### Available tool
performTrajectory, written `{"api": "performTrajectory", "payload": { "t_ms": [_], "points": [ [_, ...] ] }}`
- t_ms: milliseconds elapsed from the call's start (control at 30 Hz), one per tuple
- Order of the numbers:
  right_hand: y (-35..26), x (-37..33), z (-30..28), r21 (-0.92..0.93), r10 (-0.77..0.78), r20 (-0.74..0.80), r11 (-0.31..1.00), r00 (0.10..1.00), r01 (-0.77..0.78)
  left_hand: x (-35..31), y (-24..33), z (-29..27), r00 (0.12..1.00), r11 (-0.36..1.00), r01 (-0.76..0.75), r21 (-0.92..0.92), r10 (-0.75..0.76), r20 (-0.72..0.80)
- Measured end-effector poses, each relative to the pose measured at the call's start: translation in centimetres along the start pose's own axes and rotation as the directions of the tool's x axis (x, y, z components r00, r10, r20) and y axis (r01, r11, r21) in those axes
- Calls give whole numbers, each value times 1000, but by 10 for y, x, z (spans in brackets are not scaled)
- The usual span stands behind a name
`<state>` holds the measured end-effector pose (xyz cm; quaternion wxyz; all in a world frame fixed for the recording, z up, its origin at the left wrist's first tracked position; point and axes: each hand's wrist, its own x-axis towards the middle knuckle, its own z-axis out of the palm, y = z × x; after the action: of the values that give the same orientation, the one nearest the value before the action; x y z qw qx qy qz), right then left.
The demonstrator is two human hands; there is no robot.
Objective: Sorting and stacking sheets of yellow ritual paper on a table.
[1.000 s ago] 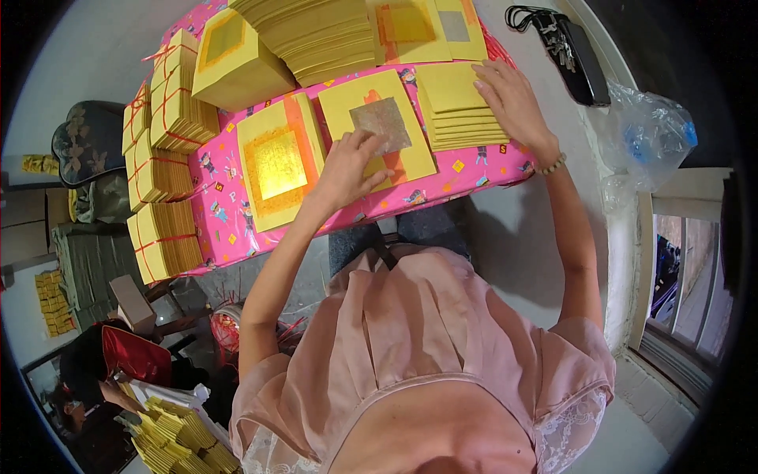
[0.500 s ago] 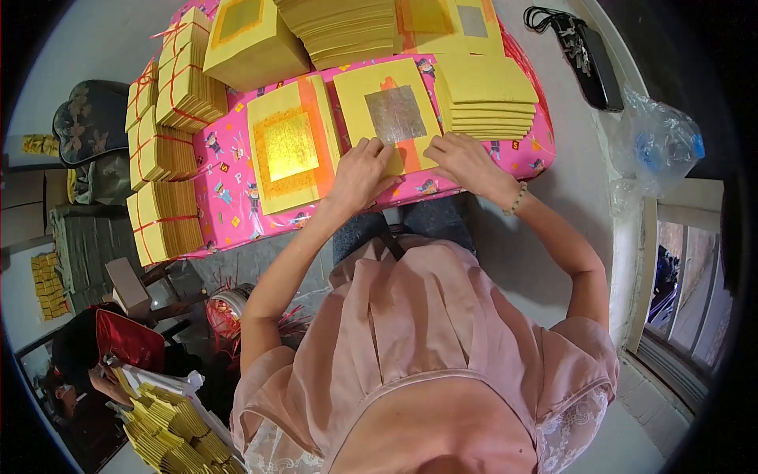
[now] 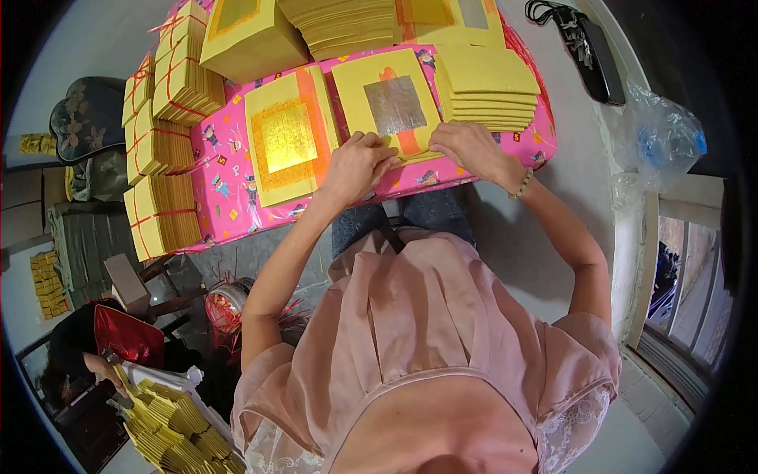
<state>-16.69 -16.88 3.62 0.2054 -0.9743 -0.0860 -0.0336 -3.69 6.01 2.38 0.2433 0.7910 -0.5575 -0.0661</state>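
Note:
A yellow paper sheet (image 3: 392,103) with a silver square and an orange streak lies on the pink patterned table cover (image 3: 223,158). Both of my hands are at its near edge, which looks curled up between them. My left hand (image 3: 362,164) has its fingers bent and closed on the edge's left part. At the right corner, my right hand (image 3: 472,148) pinches the same edge between thumb and fingers. Left of the sheet lies a stack of yellow papers (image 3: 286,138) with a gold square on top. Just beyond my right hand is a pile of folded yellow papers (image 3: 489,87).
Bundles of yellow paper tied with red string (image 3: 162,217) line the table's left side. Tall yellow stacks (image 3: 253,47) stand at the back. A black pouch with keys (image 3: 588,59) and a clear plastic bag (image 3: 663,138) lie at right. Another person's hand (image 3: 106,371) shows lower left.
The sheet's near edge has been curled up and away from me between my hands. My left hand has shifted slightly. At lower left, the other person's hand has moved.

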Motion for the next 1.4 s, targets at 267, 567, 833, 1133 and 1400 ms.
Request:
{"api": "performTrajectory", "payload": {
  "t_ms": [267,567,833,1133,1400],
  "points": [
    [3,0,1,35,18,-20,999,1000,-17,3,0,-4,999,999,34,11,-34,42],
    [4,-2,-3,28,10,5,1000,1000,-10,6,1,-5,999,999,33,1,-33,26],
    [-28,2,35,-230,-105,-175,971,979,63,0,0,-1,999,999,30,-21,-31,-16],
    [-26,43,0,-187,-67,-127,981,990,42,8,0,-18,984,983,170,-75,-165,74],
    [8,122,-53,-47,37,-101,998,994,-42,26,6,-19,883,976,-110,190,183,-432]
  ]
}}
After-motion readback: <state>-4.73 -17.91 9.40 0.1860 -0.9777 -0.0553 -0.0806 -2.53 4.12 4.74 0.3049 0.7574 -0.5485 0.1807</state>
